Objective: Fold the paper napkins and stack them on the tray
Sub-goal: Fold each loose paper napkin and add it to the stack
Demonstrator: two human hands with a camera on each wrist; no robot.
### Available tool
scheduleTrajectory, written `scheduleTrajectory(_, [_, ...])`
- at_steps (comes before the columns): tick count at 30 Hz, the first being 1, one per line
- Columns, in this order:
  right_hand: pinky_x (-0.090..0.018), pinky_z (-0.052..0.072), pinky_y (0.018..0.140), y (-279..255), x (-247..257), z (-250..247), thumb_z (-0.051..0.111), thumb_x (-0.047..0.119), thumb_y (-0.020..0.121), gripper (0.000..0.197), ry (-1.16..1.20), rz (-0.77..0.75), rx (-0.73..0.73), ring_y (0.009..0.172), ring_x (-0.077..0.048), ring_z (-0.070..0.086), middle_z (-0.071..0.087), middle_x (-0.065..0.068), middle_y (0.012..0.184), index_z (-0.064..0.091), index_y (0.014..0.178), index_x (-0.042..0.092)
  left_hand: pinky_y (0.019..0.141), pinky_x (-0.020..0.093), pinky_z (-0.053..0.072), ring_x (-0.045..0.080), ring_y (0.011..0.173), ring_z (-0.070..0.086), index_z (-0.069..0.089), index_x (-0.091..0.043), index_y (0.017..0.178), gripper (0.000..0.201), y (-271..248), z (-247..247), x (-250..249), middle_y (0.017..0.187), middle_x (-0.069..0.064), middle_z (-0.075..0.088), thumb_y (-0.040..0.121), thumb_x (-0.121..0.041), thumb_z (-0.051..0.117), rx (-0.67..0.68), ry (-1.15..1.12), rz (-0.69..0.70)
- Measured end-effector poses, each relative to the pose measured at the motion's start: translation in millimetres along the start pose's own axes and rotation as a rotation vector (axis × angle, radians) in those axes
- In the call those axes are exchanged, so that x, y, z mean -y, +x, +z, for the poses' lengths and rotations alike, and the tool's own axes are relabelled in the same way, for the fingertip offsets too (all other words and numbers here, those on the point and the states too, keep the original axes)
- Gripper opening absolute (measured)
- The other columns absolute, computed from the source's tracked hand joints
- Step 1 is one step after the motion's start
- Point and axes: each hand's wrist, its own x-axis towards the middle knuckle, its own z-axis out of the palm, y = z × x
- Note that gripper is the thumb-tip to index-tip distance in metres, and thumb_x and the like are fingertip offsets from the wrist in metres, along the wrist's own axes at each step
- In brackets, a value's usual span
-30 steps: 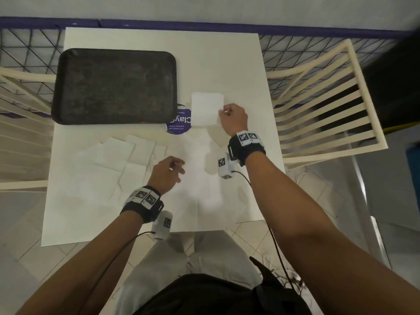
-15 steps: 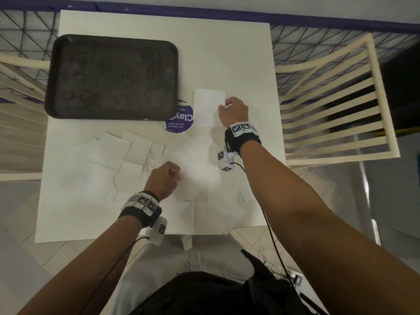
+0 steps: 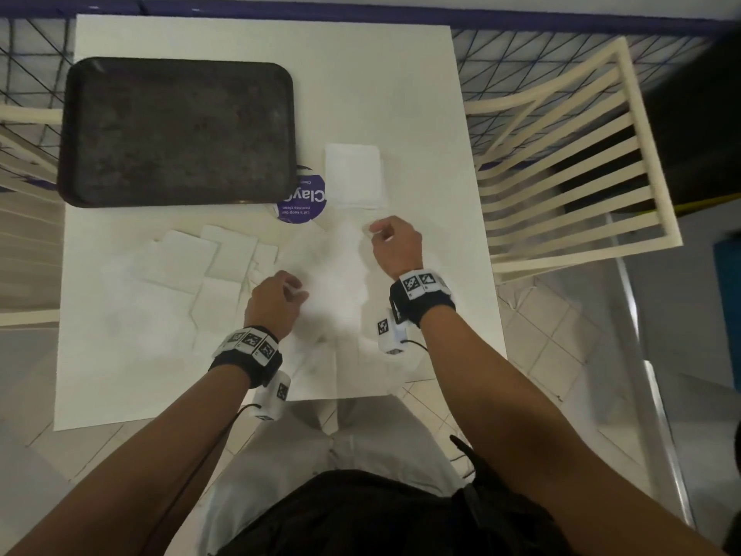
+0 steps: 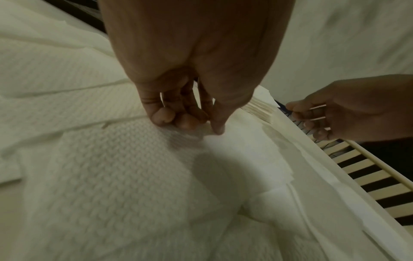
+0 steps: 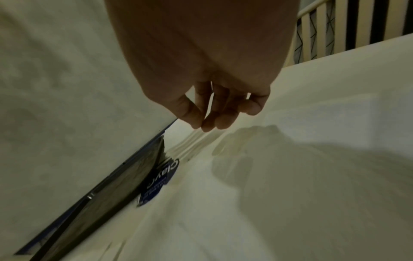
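Two bare hands work low over a white worktop (image 3: 401, 94) that fills the middle of the head view. The left hand (image 3: 274, 302), just left of centre, has its fingers (image 4: 185, 121) curled together with the thumb, pinching a corner of an embossed paper napkin (image 4: 111, 167) that lies spread open in front of the person. The right hand (image 3: 395, 244), right of centre and apart from the left, hovers with its fingers (image 5: 210, 121) loosely bent and close together; the thumb nearly meets them, and the right wrist view shows nothing between them, though in the head view a pale scrap at the fingertips cannot be made out. Just above the right hand lies a folded napkin stack (image 3: 353, 176), a neat white rectangle flat on the worktop. Its left edge overlaps a round purple sticker (image 3: 300, 202), which also tucks under the near right corner of the dark tray (image 3: 176, 130). That tray sits in the upper left of the frame, with no napkins on it. Several loose napkins (image 3: 208, 254) lie overlapping at centre left, below the tray. A cream slatted chair (image 3: 569, 162) stands at the right of the frame, beside the worktop.
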Motion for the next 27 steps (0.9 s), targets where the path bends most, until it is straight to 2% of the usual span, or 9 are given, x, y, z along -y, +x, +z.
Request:
scheduleTrajectory(3, [0.003, 0.037, 0.062, -26, -19, 11, 0.054, 0.003, 0.087, 0.026, -0.023, 0.01, 0.091, 0.077, -0.007, 0.061, 0.069, 0.01, 0.085, 0.073, 0.087, 0.021, 0.078, 0.037, 0.054, 0.024, 0.085, 0.066, 0.066, -0.023, 0.092, 0.009, 0, 2, -1, 0.088, 0.0, 0.067, 0.091, -0.026, 0.075, -0.036, 0.024, 0.018])
scheduleTrajectory(7, [-0.011, 0.044, 0.071, -53, -34, 20, 0.056, 0.006, 0.087, 0.024, -0.064, -0.003, 0.183, 0.078, -0.008, 0.062, 0.07, 0.008, 0.086, 0.073, 0.088, 0.023, 0.074, 0.033, 0.049, 0.023, 0.082, 0.064, 0.067, -0.025, 0.087, 0.009, -3, 3, -1, 0.094, 0.004, 0.064, 0.091, -0.027, 0.075, -0.074, 0.014, 0.048])
scheduleTrajectory(11, [-0.019, 0.047, 0.085, -69, -36, 23, 0.062, 0.017, 0.09, 0.018, -0.037, 0.035, 0.172, 0.086, -0.009, 0.06, 0.07, 0.003, 0.097, 0.073, 0.104, 0.019, 0.08, 0.032, 0.046, 0.017, 0.088, 0.057, 0.071, -0.02, 0.095, 0.009, -11, -2, -4, 0.105, 0.001, 0.058, 0.092, -0.027, 0.075, -0.155, -0.027, 0.139])
scheduleTrajectory(13, [-0.024, 0.045, 0.095, -72, -34, 23, 0.064, 0.028, 0.093, 0.027, -0.042, 0.065, 0.212, 0.093, -0.01, 0.057, 0.069, 0.0, 0.106, 0.069, 0.118, 0.018, 0.08, 0.03, 0.043, 0.016, 0.086, 0.056, 0.071, -0.018, 0.098, 0.011, -12, -6, -5, 0.104, -0.002, 0.063, 0.093, -0.027, 0.074, -0.181, -0.074, 0.176])
scheduleTrajectory(15, [-0.024, 0.04, 0.093, -75, -28, 19, 0.063, 0.041, 0.095, 0.039, -0.082, 0.062, 0.271, 0.096, -0.012, 0.054, 0.066, 0.0, 0.108, 0.064, 0.125, 0.016, 0.073, 0.025, 0.043, 0.016, 0.078, 0.057, 0.069, -0.017, 0.1, 0.012, -14, -10, -9, 0.101, -0.005, 0.069, 0.095, -0.028, 0.073, -0.173, -0.156, 0.177])
scheduleTrajectory(18, [-0.028, 0.039, 0.08, -75, -21, 19, 0.066, 0.049, 0.091, 0.032, -0.053, 0.085, 0.297, 0.086, -0.016, 0.055, 0.062, 0.004, 0.088, 0.064, 0.096, 0.018, 0.07, 0.019, 0.044, 0.015, 0.08, 0.062, 0.067, -0.019, 0.099, 0.012, -15, -16, -14, 0.094, -0.007, 0.07, 0.096, -0.03, 0.071, -0.167, -0.235, 0.173])
scheduleTrajectory(22, [-0.032, 0.052, 0.083, -78, -16, 20, 0.074, 0.03, 0.087, 0.017, 0.262, 0.14, 0.364, 0.075, -0.016, 0.072, 0.076, 0.0, 0.08, 0.068, 0.093, 0.015, 0.07, 0.031, 0.053, 0.016, 0.072, 0.062, 0.064, -0.022, 0.103, 0.018, -16, -24, -21, 0.092, -0.006, 0.069, 0.097, -0.038, 0.068, -0.222, -0.338, 0.131])
scheduleTrajectory(24, [-0.031, 0.05, 0.089, -79, -11, 19, 0.072, 0.018, 0.089, 0.007, 0.308, 0.111, 0.353, 0.071, -0.018, 0.073, 0.074, -0.003, 0.072, 0.068, 0.091, 0.013, 0.069, 0.027, 0.051, 0.014, 0.072, 0.061, 0.063, -0.021, 0.109, 0.024, -17, -26, -22, 0.094, -0.005, 0.069, 0.097, -0.04, 0.068, -0.24, -0.348, 0.121])
scheduleTrajectory(27, [-0.027, 0.05, 0.078, -80, -4, 20, 0.069, 0.011, 0.091, 0.007, 0.335, 0.07, 0.304, 0.063, -0.019, 0.071, 0.071, -0.004, 0.07, 0.064, 0.087, 0.014, 0.066, 0.028, 0.052, 0.02, 0.073, 0.063, 0.063, -0.022, 0.121, 0.035, -17, -29, -20, 0.096, -0.007, 0.067, 0.094, -0.043, 0.071, -0.203, -0.39, 0.109])
